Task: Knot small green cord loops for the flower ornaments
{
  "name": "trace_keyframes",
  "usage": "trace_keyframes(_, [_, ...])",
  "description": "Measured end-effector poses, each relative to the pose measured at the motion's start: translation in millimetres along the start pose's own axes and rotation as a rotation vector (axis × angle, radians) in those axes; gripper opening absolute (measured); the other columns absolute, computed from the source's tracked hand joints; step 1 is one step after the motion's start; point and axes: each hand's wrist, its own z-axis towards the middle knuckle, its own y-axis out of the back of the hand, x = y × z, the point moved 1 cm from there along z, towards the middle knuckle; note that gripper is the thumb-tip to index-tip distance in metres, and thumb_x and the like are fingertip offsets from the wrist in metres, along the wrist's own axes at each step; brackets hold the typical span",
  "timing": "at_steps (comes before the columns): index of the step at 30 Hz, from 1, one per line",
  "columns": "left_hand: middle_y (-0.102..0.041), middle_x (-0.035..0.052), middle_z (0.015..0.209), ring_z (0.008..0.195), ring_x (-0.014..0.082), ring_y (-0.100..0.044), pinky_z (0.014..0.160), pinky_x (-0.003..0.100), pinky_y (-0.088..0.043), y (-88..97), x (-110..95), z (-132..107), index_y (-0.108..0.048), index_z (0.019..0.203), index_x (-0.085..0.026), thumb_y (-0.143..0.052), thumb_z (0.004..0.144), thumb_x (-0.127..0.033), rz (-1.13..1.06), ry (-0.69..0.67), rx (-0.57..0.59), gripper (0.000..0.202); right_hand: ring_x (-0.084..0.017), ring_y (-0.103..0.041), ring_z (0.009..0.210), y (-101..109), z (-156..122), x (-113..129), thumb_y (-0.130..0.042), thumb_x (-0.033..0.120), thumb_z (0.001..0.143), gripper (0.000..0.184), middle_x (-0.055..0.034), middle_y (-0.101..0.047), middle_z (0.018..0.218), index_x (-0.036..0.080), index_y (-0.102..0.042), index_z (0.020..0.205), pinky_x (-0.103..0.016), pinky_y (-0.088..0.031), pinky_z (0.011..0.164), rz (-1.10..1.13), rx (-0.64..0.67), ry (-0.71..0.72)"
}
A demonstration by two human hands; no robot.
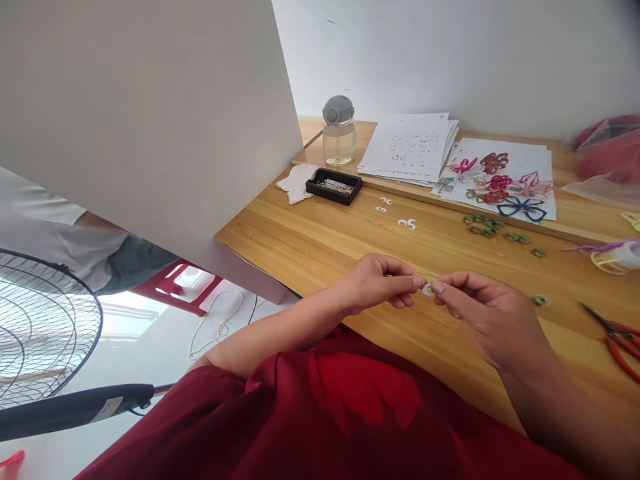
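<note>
My left hand (383,280) and my right hand (493,313) meet over the front of the wooden table. Their fingertips pinch a small white curved paper piece (427,289) from either side, and the fingers partly cover it. More white paper crescents (407,224) lie on the wood beyond my hands. To the right, several small green wrapped rings (484,225) are scattered, and one more green ring (540,301) with a pale edge lies near my right hand. Pliers with red handles (617,333) rest at the right edge.
A black tray (334,186) of small parts stands beside a white tissue (297,183) and a grey-lidded bottle (339,132). Behind are cut-out paper sheets (405,143) and colourful wire flowers (500,181). A ribbon spool (617,257) is rightmost. On the left are a white partition (150,120) and a fan (45,327).
</note>
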Motion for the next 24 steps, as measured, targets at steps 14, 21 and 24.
trace_keyframes(14, [-0.077, 0.0041, 0.084, 0.074, 0.0129, -0.078, 0.058, 0.017, -0.051, 4.7, -6.9, -2.0, -0.078, 0.09, -0.012, -0.079, 0.092, -0.019, -0.063, 0.167, 0.153, 0.008, -0.013, -0.047, 0.056, 3.8, -0.7, -8.3, -0.099, 0.062, 0.056, 0.044, -0.0028, -0.064, 0.063, 0.025, -0.076, 0.065, -0.028, -0.032, 0.048, 0.111, 0.006, -0.133])
trace_keyframes(21, [-0.073, 0.0022, 0.079, 0.071, 0.0125, -0.077, 0.055, 0.017, -0.049, 3.1, -5.8, -0.3, -0.074, 0.084, -0.012, -0.08, 0.091, -0.021, -0.06, 0.21, 0.186, 0.012, -0.012, -0.048, 0.059, 4.2, 1.6, -7.0, -0.103, 0.054, 0.046, 0.045, -0.0043, -0.062, 0.063, 0.022, -0.074, 0.06, -0.026, -0.028, 0.046, 0.22, 0.081, -0.268])
trace_keyframes(24, [-0.073, 0.0024, 0.079, 0.067, 0.0124, -0.076, 0.052, 0.017, -0.047, 1.5, -6.4, -0.3, -0.075, 0.085, -0.011, -0.079, 0.089, -0.013, -0.068, 0.234, 0.183, 0.006, -0.012, -0.045, 0.058, 5.7, 2.2, -6.4, -0.101, 0.049, 0.053, 0.04, -0.0046, -0.059, 0.062, 0.02, -0.074, 0.06, -0.027, -0.027, 0.046, 0.234, 0.12, -0.311])
